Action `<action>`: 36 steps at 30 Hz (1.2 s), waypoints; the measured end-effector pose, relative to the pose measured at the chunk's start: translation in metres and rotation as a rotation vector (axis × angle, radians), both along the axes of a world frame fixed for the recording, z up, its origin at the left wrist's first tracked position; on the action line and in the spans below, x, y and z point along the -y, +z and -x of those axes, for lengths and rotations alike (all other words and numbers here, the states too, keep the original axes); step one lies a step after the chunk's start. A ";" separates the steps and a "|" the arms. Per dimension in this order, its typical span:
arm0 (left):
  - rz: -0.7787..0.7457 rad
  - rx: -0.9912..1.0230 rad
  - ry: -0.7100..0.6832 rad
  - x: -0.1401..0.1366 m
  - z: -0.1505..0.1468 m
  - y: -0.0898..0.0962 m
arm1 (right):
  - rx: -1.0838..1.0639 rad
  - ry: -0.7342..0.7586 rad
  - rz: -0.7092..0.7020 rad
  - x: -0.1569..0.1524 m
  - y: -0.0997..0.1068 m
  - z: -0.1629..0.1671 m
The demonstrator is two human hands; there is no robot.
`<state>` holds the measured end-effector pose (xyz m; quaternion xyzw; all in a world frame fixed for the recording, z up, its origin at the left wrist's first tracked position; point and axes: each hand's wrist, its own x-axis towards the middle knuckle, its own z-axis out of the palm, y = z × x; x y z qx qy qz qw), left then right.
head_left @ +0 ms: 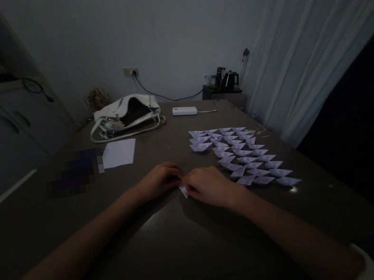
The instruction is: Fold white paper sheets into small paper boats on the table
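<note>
Both hands meet over a small folded piece of white paper [183, 190] near the middle of the table. My left hand [161, 180] has its fingers curled against the paper's far left side. From the right, my right hand [209, 184] pinches the same paper, its fingers bent over it. Most of the paper is hidden under the fingers, so its full shape does not show. Just right of my right hand stand several folded paper boats [243, 153] in slanting rows. A flat stack of white paper [119, 153] lies further back on the left.
A white handbag [128, 115] sits open at the back of the table [150, 257]. Near it lies a white power bank [185, 111] with a short cable. A blurred-out patch [77, 171] covers something at left. A black kettle [229, 80] stands on a dark stand behind.
</note>
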<state>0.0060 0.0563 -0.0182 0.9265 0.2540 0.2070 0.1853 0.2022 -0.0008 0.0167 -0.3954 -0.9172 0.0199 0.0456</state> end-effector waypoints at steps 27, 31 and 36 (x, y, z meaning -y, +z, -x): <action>0.021 -0.001 0.017 0.001 0.000 0.000 | -0.103 -0.006 0.062 0.001 0.000 -0.002; 0.008 -0.009 0.017 0.001 0.000 0.001 | -0.119 -0.043 0.013 -0.003 -0.004 -0.003; -0.007 -0.025 0.012 0.000 0.000 -0.001 | -0.067 -0.006 0.019 -0.001 -0.004 -0.001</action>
